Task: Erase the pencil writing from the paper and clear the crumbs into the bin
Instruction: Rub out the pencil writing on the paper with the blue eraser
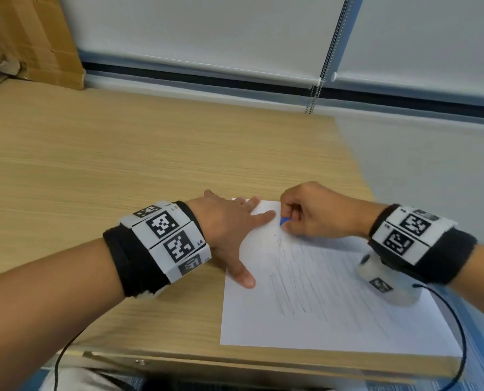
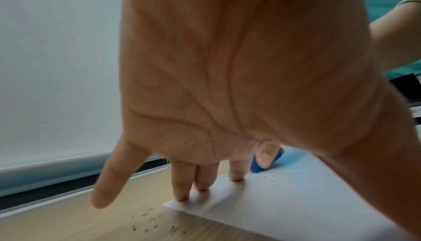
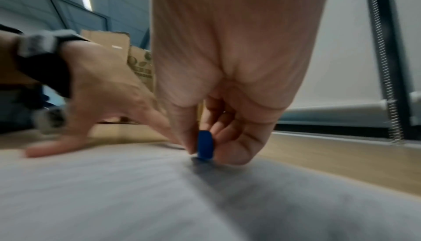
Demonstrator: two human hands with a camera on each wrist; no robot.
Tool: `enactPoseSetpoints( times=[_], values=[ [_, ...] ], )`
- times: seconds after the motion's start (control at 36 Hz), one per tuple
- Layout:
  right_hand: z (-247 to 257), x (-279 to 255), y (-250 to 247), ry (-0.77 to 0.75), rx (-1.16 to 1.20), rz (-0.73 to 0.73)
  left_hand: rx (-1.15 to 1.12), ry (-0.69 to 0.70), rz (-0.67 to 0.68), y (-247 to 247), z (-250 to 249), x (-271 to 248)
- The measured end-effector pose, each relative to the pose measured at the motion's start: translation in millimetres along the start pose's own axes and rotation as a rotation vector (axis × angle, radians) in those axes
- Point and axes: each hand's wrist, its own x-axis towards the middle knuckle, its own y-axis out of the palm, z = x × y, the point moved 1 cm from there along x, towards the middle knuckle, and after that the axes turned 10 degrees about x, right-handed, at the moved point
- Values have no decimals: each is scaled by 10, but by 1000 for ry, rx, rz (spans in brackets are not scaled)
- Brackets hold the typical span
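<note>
A white sheet of paper [image 1: 314, 320] with grey pencil scribbles [image 1: 305, 280] lies at the table's near right corner. My left hand [image 1: 235, 224] lies flat with spread fingers, pressing the sheet's far left corner [image 2: 205, 196]. My right hand [image 1: 305, 213] pinches a small blue eraser [image 1: 284, 221] between thumb and fingers, its tip on the paper near the far edge. The eraser [image 3: 205, 145] stands upright on the sheet [image 3: 114, 191] in the right wrist view. Dark crumbs [image 2: 154, 223] lie scattered on the wood beside the paper's corner, and a few [image 2: 268, 177] lie near the eraser [image 2: 258, 165].
The wooden table [image 1: 122, 165] stretches away to the left and far side. A cardboard box [image 1: 29, 38] stands at its far left corner. Window blinds [image 1: 206, 32] with a bead chain [image 1: 319, 86] hang behind. No bin is in view.
</note>
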Motion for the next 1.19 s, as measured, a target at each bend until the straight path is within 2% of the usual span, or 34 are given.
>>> enactPoseSetpoints(
  times=[0.11, 0.25, 0.31, 0.42, 0.58, 0.72, 0.83, 0.89, 1.03, 1.14, 1.19],
  values=[
    [162, -118, 161, -44, 69, 181, 3, -1, -3, 6, -3, 20],
    [-27, 19, -45, 41, 87, -3, -3, -6, 4, 4, -4, 9],
    [26, -35, 35, 28, 68, 20, -10, -2, 4, 11, 3, 9],
    [144, -150, 151, -10, 91, 176, 9, 0, -1, 10, -5, 17],
    [-28, -59, -8, 21, 44, -29, -12, -4, 17, 5, 5, 10],
    [192, -201, 198, -46, 41, 180, 11, -2, 10, -4, -11, 29],
    [18, -70, 12, -7, -10, -11, 3, -4, 8, 12, 0, 22],
    [38, -95, 62, -12, -9, -47, -2, 2, -2, 17, 5, 17],
    [270, -226, 253, -50, 35, 203, 10, -1, -5, 17, -8, 30],
    [109, -86, 65, -4, 38, 45, -23, 0, 2, 33, 5, 34],
    [118, -109, 106, -11, 50, 29, -27, 3, 0, 34, 8, 28]
  ],
)
